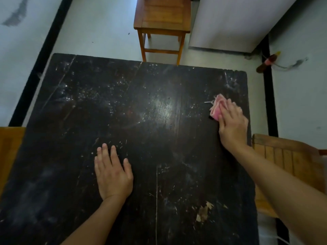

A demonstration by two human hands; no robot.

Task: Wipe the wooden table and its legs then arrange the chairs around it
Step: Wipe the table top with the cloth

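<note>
The dark wooden table [141, 112] fills most of the view, its top scratched and speckled with pale dust. My right hand [232, 123] presses a crumpled pink cloth [218, 107] flat against the tabletop near the right edge, fingers laid over it. My left hand [113, 174] rests palm down on the table at lower centre, fingers straight and holding nothing. A light wooden chair [161, 20] stands beyond the far edge. Another chair [290, 160] sits at the right side, and part of a third [9, 149] shows at the left edge.
A white panel [230, 23] leans at the far right behind the table. A brown bottle [268, 61] with a yellow cap lies on the pale floor at the right. Black strips [44, 53] run across the floor on both sides.
</note>
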